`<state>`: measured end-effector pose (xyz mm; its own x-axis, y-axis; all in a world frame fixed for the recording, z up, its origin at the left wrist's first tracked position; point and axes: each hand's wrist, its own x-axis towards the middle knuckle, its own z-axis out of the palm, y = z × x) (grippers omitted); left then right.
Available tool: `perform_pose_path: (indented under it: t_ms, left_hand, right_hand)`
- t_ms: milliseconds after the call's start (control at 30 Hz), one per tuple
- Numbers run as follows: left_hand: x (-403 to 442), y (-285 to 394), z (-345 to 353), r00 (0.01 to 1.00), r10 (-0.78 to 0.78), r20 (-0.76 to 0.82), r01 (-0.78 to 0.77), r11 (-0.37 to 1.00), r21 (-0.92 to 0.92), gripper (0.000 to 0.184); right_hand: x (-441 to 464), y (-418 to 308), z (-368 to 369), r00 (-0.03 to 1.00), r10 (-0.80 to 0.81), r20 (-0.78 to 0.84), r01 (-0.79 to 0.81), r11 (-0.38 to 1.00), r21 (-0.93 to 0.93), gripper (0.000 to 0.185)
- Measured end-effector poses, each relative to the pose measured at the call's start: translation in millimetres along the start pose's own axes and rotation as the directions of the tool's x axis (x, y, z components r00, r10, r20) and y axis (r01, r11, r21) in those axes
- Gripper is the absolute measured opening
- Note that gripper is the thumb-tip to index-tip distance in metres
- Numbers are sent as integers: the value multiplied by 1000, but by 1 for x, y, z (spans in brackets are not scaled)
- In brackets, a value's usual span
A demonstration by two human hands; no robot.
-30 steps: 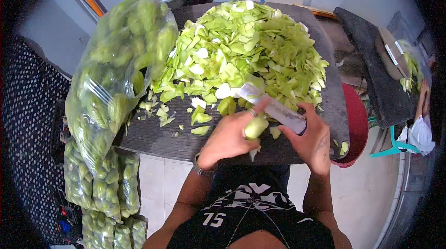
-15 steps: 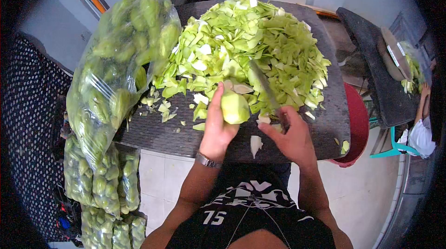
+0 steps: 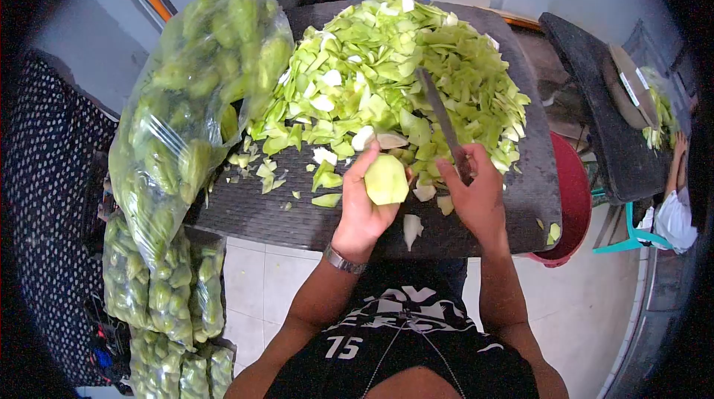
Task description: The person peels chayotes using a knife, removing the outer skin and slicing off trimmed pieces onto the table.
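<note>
L hand cupped, thumb raised, R hand closed, forearms extended fwd

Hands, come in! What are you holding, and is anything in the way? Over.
Left hand: holding peeled green piece. Right hand: gripping knife, blade up over peelings. Nothing between piece and knife hand. Over.

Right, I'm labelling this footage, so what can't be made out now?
Head view:
- back of the peeled vegetable: turned away, against the left hand
- knife handle: mostly covered by the right hand
- table under the peelings: buried
- co-worker: partly lost at the dark right edge
</note>
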<state>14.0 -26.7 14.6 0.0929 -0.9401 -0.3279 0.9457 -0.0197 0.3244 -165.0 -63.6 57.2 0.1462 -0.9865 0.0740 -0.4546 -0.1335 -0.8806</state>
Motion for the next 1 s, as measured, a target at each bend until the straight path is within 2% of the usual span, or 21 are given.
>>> perform_pose_path:
  t_ms: [67,133,233,267,333,367,467,533,567,667,733,767,867,1000]
  left_hand:
    - [-2,1,7,999,-24,-40,20,994,-109,29]
    - [3,-1,0,997,-80,8,80,995,-64,33]
    - [4,-10,-2,982,-152,113,159,986,-55,39]
    - [4,-13,-1,974,-167,152,179,982,-63,41]
    - [4,-16,2,989,-133,70,133,991,7,38]
    - [4,-17,4,993,-115,33,114,993,45,38]
    - [7,-19,2,999,-33,-20,36,990,139,35]
    - [10,-18,6,1000,18,-18,-15,989,147,34]
    - [10,-15,9,1000,-10,-14,12,992,127,33]
    - [10,-10,13,999,-43,-10,44,995,86,33]
    - [20,-9,3,995,-79,61,78,997,23,29]
    - [25,-12,0,997,-71,25,70,997,42,29]
    - [21,-13,8,996,-85,4,84,994,76,28]
    - [23,-16,3,991,-132,25,131,991,39,28]
  right_hand:
    - [0,6,2,998,-9,68,9,1000,2,40]
    - [-9,14,11,986,-26,166,16,998,61,36]
    - [-22,10,27,961,-194,198,163,973,161,49]
    - [-21,7,24,960,-187,207,158,976,148,52]
    - [-19,-6,13,957,-173,232,148,981,122,59]
    - [-16,-9,5,953,-156,261,153,988,35,70]
    - [-12,2,3,910,-342,233,360,932,-38,69]
    - [-14,5,2,914,-311,262,323,947,0,75]
    - [-15,7,1,914,-298,277,305,952,19,78]
    - [-28,-3,-16,898,-127,422,151,988,-24,88]
    - [-36,-2,-15,863,-86,497,93,996,11,92]
    - [-38,-2,-15,845,-69,530,65,998,27,95]
    - [-45,-3,-12,887,-121,446,100,993,69,89]
    - [-41,6,-9,895,-238,378,249,968,20,90]
